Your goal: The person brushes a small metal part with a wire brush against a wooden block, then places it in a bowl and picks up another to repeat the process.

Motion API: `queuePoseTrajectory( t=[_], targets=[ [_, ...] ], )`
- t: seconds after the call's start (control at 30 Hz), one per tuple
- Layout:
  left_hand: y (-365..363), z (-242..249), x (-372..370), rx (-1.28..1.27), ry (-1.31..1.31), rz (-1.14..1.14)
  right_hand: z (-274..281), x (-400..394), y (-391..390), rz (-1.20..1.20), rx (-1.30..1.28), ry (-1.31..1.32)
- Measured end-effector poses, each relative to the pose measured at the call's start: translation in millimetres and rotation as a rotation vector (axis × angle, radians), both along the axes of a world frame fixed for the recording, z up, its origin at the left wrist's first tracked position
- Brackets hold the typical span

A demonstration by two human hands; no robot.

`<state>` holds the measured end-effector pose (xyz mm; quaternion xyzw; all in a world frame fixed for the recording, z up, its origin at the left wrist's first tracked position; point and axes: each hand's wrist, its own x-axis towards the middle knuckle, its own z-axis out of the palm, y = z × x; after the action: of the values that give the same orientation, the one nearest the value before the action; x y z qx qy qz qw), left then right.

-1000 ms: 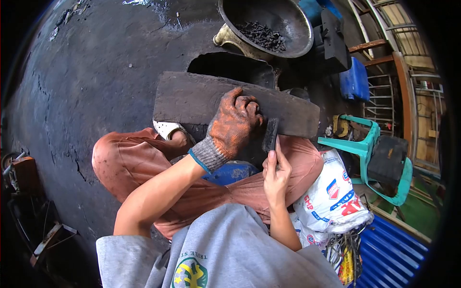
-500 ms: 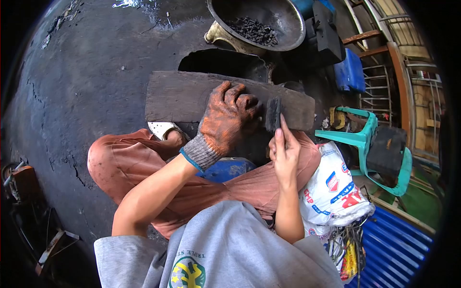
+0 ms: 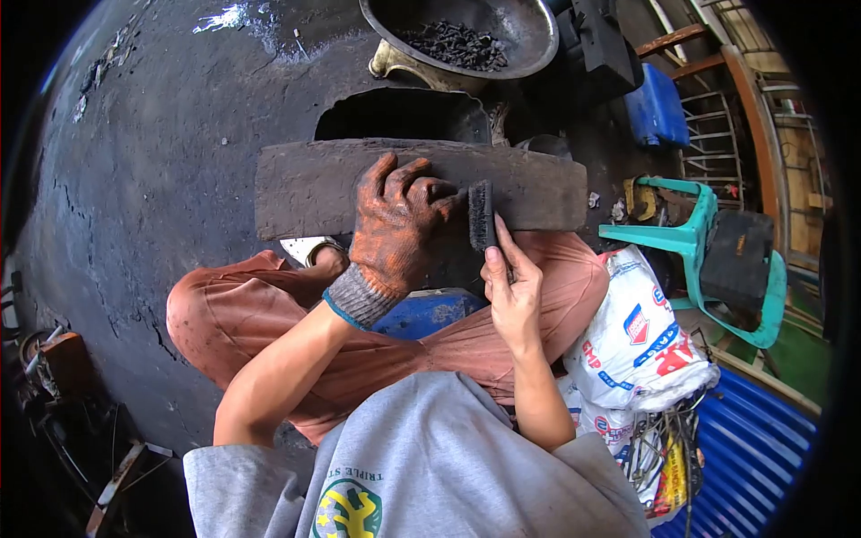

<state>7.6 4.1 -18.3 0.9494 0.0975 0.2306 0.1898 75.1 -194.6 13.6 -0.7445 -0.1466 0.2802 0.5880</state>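
A dark, soot-stained wooden plank (image 3: 309, 184) lies across in front of my knees. My left hand (image 3: 395, 224), in an orange-smeared work glove, presses flat on the plank's middle, fingers spread. My bare right hand (image 3: 513, 291) grips a small dark flat block (image 3: 482, 213), held upright with its top end against the plank right beside the gloved fingers. I sit cross-legged in rust-coloured trousers on a blue seat (image 3: 430, 312).
A metal basin (image 3: 529, 40) holding black charcoal pieces stands behind the plank, above a dark hollow (image 3: 404, 117). A blue jerrycan (image 3: 656, 112), a teal plastic chair (image 3: 695, 242) and a printed white sack (image 3: 641, 345) crowd the right. The blackened, cracked floor spreads left.
My right hand has carried the dark block up from the plank's lower edge and leftward, closer to the gloved fingers. The gloved hand stays pressed on the plank.
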Motion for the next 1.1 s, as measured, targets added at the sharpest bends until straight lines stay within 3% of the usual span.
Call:
queuePoseTrajectory(
  t=[0.3,0.4,0.47,0.53,0.67,0.73,0.8,0.83,0.97,1.1],
  targets=[
    [1.0,13.9,2.3,-0.114,0.014,-0.035,3.9,-8.0,-10.0,-0.015,0.003,0.052],
    [2.5,7.9,3.8,-0.078,0.017,-0.028,15.6,-10.0,-8.9,-0.005,-0.091,-0.012],
    [-2.2,-2.4,3.4,-0.119,-0.035,0.008,13.8,-2.1,3.0,0.082,-0.2,-0.253],
    [-0.5,2.2,5.2,-0.071,-0.064,-0.014,19.8,13.1,27.7,0.066,-0.176,-0.285],
    [-3.1,-2.6,6.1,-0.095,-0.061,0.045,23.2,6.0,21.0,0.066,-0.196,-0.274],
    [-0.6,-3.6,5.6,-0.08,-0.053,0.051,27.3,-5.4,2.7,0.063,-0.184,-0.148],
    [-2.0,-6.3,2.6,-0.145,-0.064,0.013,23.3,2.9,6.6,0.085,-0.221,-0.221],
    [-1.5,-9.8,3.2,-0.109,0.034,0.03,23.9,7.6,18.0,0.053,-0.202,-0.202],
    [1.0,-11.9,5.7,-0.138,0.015,0.007,13.6,44.5,58.4,0.013,-0.069,-0.138],
    [-4.1,-8.7,9.2,-0.206,-0.052,0.105,21.1,41.2,39.6,-0.055,-0.035,-0.078]
  ],
)
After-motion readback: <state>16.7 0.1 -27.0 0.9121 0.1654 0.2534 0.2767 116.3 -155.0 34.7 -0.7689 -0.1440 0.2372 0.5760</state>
